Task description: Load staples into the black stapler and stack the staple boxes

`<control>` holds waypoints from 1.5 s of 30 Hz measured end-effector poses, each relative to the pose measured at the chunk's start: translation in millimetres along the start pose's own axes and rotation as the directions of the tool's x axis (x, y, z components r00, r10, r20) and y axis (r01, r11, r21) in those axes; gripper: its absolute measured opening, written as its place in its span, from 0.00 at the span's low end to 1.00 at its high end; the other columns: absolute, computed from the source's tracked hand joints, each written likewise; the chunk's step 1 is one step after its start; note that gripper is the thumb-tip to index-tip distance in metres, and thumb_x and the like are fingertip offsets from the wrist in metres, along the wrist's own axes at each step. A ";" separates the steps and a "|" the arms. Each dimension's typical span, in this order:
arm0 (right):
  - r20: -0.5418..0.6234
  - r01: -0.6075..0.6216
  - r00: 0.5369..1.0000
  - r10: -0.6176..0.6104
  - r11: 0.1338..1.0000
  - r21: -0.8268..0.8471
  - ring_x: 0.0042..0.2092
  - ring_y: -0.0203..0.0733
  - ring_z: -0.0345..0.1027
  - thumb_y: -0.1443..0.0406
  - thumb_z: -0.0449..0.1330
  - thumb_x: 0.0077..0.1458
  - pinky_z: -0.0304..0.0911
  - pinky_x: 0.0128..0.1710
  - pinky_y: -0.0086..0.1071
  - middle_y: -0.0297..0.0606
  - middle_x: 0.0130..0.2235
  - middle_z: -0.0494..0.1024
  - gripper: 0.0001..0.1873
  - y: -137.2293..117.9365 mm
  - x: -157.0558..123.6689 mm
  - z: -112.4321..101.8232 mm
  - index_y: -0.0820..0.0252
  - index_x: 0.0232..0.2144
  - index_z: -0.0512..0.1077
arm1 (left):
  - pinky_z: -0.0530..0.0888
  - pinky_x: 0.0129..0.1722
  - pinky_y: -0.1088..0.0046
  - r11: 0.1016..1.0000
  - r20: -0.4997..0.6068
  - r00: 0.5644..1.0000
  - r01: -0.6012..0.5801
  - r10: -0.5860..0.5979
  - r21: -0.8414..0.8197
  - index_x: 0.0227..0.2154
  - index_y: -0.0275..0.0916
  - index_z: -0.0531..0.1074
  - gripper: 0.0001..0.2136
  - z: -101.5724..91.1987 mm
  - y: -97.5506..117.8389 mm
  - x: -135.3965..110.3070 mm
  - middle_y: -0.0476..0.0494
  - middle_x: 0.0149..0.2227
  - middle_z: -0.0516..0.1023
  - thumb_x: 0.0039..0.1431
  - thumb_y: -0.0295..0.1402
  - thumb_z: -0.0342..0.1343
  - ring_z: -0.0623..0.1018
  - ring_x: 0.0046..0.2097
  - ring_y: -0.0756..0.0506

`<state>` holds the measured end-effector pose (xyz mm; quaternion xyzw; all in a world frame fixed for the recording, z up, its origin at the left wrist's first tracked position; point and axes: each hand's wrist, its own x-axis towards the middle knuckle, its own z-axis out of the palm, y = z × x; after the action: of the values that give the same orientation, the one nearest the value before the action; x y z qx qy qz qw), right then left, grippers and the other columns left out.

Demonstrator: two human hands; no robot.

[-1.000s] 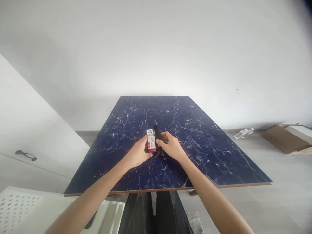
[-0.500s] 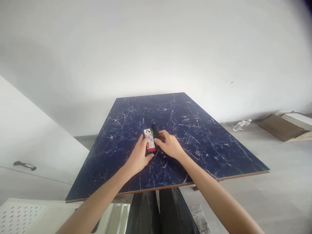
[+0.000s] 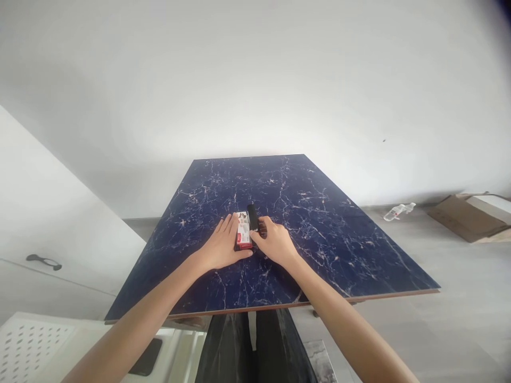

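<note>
a small red and white box (image 3: 243, 237) lies mid-table, touching a black stapler-like tool (image 3: 253, 218) at its 3 o'clock. the left hand (image 3: 221, 247) rests flat and open against the box; the right hand (image 3: 273, 243) curls around the tool. the glossy blue marble tabletop (image 3: 339, 234) looks slick, so a push might skid the box away.

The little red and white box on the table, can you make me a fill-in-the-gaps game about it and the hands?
1. The small red and white cardboard box lies on a dark ____ marble-patterned table.
2. The ____ hand rests on the box.
3. The right hand touches a slim ____ object beside the box.

Missing words: blue; left; black
</note>
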<state>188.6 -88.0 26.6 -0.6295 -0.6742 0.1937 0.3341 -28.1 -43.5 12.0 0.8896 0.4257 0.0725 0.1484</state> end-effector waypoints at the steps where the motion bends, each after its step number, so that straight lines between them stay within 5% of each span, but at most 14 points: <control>1: 0.007 -0.002 1.000 0.002 1.000 0.009 0.43 0.48 0.79 0.60 0.61 0.60 0.68 0.43 0.36 0.40 0.43 0.83 0.18 0.4 0.1 -0.8 0.55 0.51 0.70 | 0.43 0.71 0.45 1.000 0.017 1.000 0.020 -0.020 -0.012 0.73 0.36 0.28 0.54 -0.3 -0.6 -1.2 0.32 0.75 0.29 0.59 0.64 0.49 0.36 0.74 0.29; 5: 0.028 0.018 0.999 -0.019 1.000 0.021 0.43 0.48 0.79 0.59 0.60 0.61 0.68 0.44 0.36 0.41 0.43 0.83 0.18 1.8 0.7 -2.1 0.56 0.52 0.69 | 0.43 0.70 0.43 0.998 0.095 0.994 0.061 -0.060 -0.009 0.73 0.38 0.29 0.51 -1.6 1.4 -4.5 0.34 0.74 0.28 0.61 0.64 0.46 0.34 0.74 0.29; 17: 0.014 0.025 1.000 -0.025 1.000 -0.004 0.43 0.49 0.78 0.60 0.60 0.60 0.67 0.43 0.36 0.43 0.43 0.83 0.18 3.0 0.8 -0.2 0.58 0.52 0.70 | 0.40 0.71 0.44 0.995 0.052 0.995 0.087 -0.089 0.050 0.74 0.40 0.34 0.45 13.6 7.8 5.9 0.37 0.75 0.28 0.64 0.63 0.40 0.32 0.73 0.29; 25: -0.057 -0.048 0.997 0.044 0.997 -0.059 0.41 0.49 0.78 0.60 0.61 0.59 0.66 0.40 0.35 0.42 0.40 0.83 0.17 21.7 2.3 -17.0 0.57 0.49 0.72 | 0.39 0.71 0.46 0.999 0.086 0.996 0.011 -0.013 0.034 0.74 0.36 0.39 0.47 14.7 21.7 43.8 0.33 0.75 0.34 0.63 0.63 0.42 0.35 0.74 0.29; 30: -0.114 -0.116 0.988 0.100 0.983 -0.142 0.41 0.50 0.78 0.61 0.60 0.58 0.65 0.39 0.34 0.43 0.40 0.83 0.16 58.2 9.5 -54.4 0.59 0.48 0.73 | 0.39 0.70 0.45 0.998 0.125 0.992 -0.032 0.026 0.050 0.73 0.31 0.38 0.50 24.2 61.0 96.4 0.28 0.74 0.34 0.62 0.65 0.38 0.34 0.74 0.28; 39: -0.189 -0.263 0.959 0.213 0.917 -0.300 0.45 0.52 0.77 0.61 0.58 0.57 0.65 0.42 0.34 0.45 0.44 0.83 0.17 149.6 24.6 -148.9 0.60 0.47 0.75 | 0.35 0.71 0.48 0.991 0.136 0.990 -0.057 0.041 0.122 0.71 0.16 0.40 0.55 59.0 167.7 205.4 0.18 0.73 0.35 0.60 0.66 0.34 0.36 0.74 0.26; 45: -0.240 -0.371 0.917 0.319 0.902 -0.221 0.47 0.51 0.77 0.60 0.58 0.56 0.66 0.45 0.35 0.44 0.46 0.83 0.20 197.3 19.7 -183.7 0.60 0.50 0.75 | 0.37 0.71 0.46 0.985 0.118 0.989 -0.102 0.086 0.140 0.71 0.18 0.41 0.53 76.8 216.5 240.4 0.19 0.73 0.40 0.60 0.65 0.33 0.40 0.74 0.25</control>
<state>458.4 -71.9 25.0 -0.7939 -0.5345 0.0957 0.2737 301.5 -0.2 10.6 0.9199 0.3784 -0.0018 0.1028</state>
